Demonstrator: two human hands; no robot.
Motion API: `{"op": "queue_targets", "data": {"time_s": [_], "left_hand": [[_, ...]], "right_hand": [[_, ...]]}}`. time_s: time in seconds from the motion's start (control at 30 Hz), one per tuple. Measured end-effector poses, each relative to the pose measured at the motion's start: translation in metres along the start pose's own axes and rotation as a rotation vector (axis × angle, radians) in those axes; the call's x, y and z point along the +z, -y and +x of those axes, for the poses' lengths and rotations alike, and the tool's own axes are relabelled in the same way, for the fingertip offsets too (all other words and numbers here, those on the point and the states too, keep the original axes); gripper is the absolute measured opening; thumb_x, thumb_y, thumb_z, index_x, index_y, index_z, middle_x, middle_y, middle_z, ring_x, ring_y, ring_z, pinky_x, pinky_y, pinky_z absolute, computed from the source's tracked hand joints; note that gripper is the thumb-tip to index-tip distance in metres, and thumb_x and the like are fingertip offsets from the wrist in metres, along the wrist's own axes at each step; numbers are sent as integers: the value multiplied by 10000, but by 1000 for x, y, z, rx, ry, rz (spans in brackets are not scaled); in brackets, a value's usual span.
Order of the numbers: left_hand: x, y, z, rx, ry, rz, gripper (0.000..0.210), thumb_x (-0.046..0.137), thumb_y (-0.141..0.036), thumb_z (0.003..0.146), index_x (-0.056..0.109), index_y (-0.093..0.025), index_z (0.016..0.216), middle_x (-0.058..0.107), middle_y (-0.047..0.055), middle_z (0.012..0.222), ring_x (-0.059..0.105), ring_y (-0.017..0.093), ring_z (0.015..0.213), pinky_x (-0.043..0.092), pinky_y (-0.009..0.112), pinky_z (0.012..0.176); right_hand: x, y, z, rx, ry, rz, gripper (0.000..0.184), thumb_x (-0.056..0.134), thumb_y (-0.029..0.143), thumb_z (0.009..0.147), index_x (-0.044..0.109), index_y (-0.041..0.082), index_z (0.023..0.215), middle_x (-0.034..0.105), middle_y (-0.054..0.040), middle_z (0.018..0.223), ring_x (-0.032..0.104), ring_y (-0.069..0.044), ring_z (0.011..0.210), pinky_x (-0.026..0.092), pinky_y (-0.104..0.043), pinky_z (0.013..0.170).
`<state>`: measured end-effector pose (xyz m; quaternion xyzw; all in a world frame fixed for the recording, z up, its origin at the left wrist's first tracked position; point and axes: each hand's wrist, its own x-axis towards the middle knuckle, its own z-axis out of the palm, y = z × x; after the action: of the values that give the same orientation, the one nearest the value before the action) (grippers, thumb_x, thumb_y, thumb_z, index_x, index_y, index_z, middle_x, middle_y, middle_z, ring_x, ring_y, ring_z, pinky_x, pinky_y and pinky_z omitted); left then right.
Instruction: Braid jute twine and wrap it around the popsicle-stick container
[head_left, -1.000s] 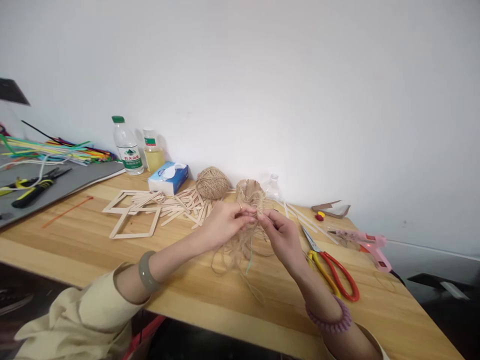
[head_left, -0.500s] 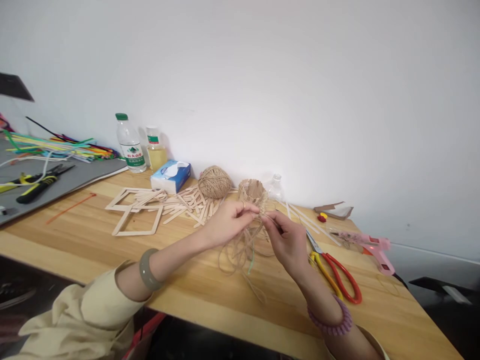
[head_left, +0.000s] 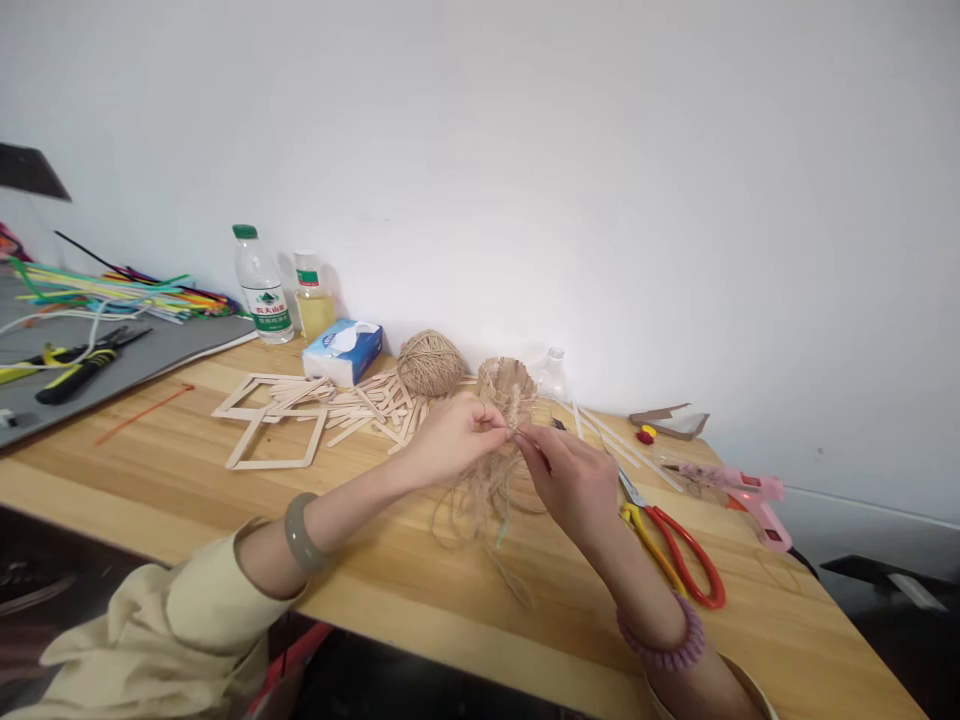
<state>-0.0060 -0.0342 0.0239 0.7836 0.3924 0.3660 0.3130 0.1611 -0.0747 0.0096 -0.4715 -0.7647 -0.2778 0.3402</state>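
The left hand (head_left: 456, 438) and right hand (head_left: 576, 485) pinch twine (head_left: 487, 488) above the counter (head_left: 405, 570), the exact grip hidden; its trailing strands blur together. 1 bottle (head_left: 315, 312), near a tissue box (head_left: 328, 370), is part-filled with yellow liquid.

Tan twine (head_left: 489, 488), seemingly braided, dangling loosely

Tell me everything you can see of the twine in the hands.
The twine is tan and fuzzy, like jute. A short plaited-looking length shows above the grip; many loose strands trail below in untidy loops, over the wooden table. The left hand and right hand pinch it between them. Finer detail is blurred.
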Motion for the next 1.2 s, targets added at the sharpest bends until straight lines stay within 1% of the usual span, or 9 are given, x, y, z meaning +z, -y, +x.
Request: {"op": "queue_targets", "data": {"time_s": [0.23,0.4,0.5,0.6,0.7,0.77,0.9,1.07,1.2], "left_hand": [[10,9,7,-155,-78,-587,178,538,-304,732,527,-142,662,635,19,614,474,84,467,357,207,491],[7,-2,3,-192,-48,-898,162,571,-258,720,501,-125,660,560,-3,556,356,25,389,236,157,398],[7,-8,1,-254,-12,-1066,146,599,-213,688,484,-123,672,514,-22,551,304,4,370,178,142,369],[4,-7,2,-259,11,-1163,164,620,-193,677,469,-128,682,438,-53,516,279,-3,366,161,123,359],[-8,-1,7,-200,-28,-1236,173,629,-172,682,461,-133,695,406,-63,526,268,-9,365,154,110,349],[-20,3,12,-147,-144,-1277,160,613,-147,694,454,-139,704,398,-67,537,257,-11,361,152,107,343],[-40,8,20,-77,-539,-1232,128,528,-114,755,425,-152,689,405,-63,553,244,-4,351,154,117,331],[-63,14,23,-27,-944,-1170,178,457,-85,806,382,-172,670,387,-66,553,277,4,364,186,128,334],[-80,20,26,30,-1091,-1143,196,430,-104,831,375,-178,658,380,-67,543,281,8,362,193,134,336]], "right_hand": [[-15,4,4,42,84,117,206,458,261,853,620,174,760,628,-3,597,550,-100,542,315,-205,507],[-15,15,5,-138,478,258,222,397,190,869,603,176,787,628,-14,646,553,-111,567,318,-220,509],[-11,12,6,-143,611,188,261,417,269,877,591,187,701,627,-12,654,564,-124,597,296,-227,499],[-9,-1,6,-64,582,4,335,420,414,862,609,188,706,649,-40,691,582,-158,641,286,-238,494],[-11,-21,4,65,433,-238,388,380,449,867,635,164,809,656,-86,707,585,-182,662,297,-251,500],[-16,-36,6,199,320,-348,428,337,448,881,634,139,892,656,-112,723,583,-196,689,324,-261,527],[-31,-64,13,503,222,-412,474,273,422,892,573,119,1099,652,-167,876,571,-270,802,384,-337,601],[-46,-99,11,814,78,-401,542,383,384,836,444,21,1235,566,-269,1046,491,-388,989,403,-500,720],[-56,-120,5,938,-68,-320,484,429,324,795,499,57,1193,536,-242,1128,441,-380,1074,383,-515,813]]}}
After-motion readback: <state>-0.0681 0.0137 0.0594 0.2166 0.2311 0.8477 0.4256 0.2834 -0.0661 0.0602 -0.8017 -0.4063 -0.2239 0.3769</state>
